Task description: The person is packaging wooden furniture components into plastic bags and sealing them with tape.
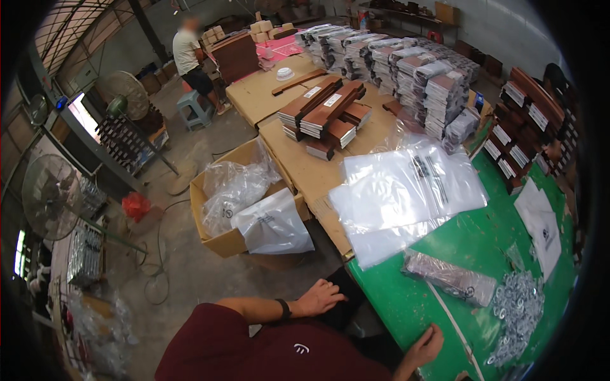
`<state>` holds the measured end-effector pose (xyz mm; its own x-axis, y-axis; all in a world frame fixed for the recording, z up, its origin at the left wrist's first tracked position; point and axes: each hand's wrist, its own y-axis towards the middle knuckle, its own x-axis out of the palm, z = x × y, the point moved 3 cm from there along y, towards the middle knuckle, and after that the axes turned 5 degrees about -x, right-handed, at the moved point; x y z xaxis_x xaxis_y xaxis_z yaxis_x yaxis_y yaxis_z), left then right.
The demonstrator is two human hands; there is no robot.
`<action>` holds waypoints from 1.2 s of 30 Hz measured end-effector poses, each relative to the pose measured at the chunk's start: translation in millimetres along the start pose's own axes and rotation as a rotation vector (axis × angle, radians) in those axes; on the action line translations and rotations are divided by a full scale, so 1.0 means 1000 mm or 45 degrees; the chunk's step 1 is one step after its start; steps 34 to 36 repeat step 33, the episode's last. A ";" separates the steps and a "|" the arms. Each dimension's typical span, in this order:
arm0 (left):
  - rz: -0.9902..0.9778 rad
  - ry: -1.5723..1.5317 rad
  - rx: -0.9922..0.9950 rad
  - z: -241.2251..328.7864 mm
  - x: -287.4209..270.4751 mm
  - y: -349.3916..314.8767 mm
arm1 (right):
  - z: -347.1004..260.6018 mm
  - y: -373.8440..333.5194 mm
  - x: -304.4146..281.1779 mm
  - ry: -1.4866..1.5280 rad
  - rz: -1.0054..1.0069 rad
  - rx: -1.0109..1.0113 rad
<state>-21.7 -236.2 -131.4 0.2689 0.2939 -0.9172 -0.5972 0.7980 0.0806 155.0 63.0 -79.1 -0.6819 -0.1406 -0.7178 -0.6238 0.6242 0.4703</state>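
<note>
My left hand [321, 297] rests on my dark-trousered leg beside the table, fingers loosely bent and a little apart, with nothing in it. At the near edge of the green tabletop [400, 298] is my right hand [424, 347]. Its fingers curve loosely, and nothing shows between them. Beyond it on the green surface lies a long brown piece wrapped in a clear plastic bag [450, 277]. A heap of small silvery metal pieces [518, 311] lies to the right of that wrapped piece. Farther back, flat clear plastic bags [406, 190] lie in a shiny pile.
Brown wooden pieces [327, 108] are stacked on the cardboard-covered table. Wrapped bundles [406, 70] form a row behind, and more brown stacks [527, 120] stand right. A cardboard box [219, 244] with plastic bags sits left of the table. A person [187, 54] stands far left, near fans [51, 197].
</note>
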 end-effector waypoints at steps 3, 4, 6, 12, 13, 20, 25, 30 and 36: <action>-0.006 0.011 -0.017 0.002 -0.002 0.000 | -0.001 0.000 -0.001 0.000 -0.002 0.003; -0.007 0.009 -0.017 0.002 -0.002 0.000 | -0.002 0.000 -0.002 0.013 -0.004 0.005; -0.015 -0.013 -0.031 0.002 -0.002 0.000 | -0.007 0.002 -0.004 0.009 0.001 -0.008; -0.002 -0.005 -0.016 -0.002 0.003 -0.001 | -0.009 0.002 -0.003 0.017 0.019 0.001; -0.002 -0.004 -0.016 -0.002 0.002 -0.001 | -0.008 0.001 -0.003 0.015 0.015 0.002; 0.013 -0.007 -0.005 -0.001 0.000 0.000 | -0.005 0.001 -0.003 0.014 0.026 -0.007; 0.030 0.005 -0.020 -0.001 0.000 0.000 | -0.008 0.004 -0.001 0.031 -0.010 0.024; 0.018 -0.056 -0.001 -0.001 0.004 -0.001 | -0.005 0.002 0.001 0.046 0.019 0.004; -0.007 -0.057 -0.004 -0.003 0.004 -0.001 | -0.003 0.002 0.000 0.017 -0.005 0.000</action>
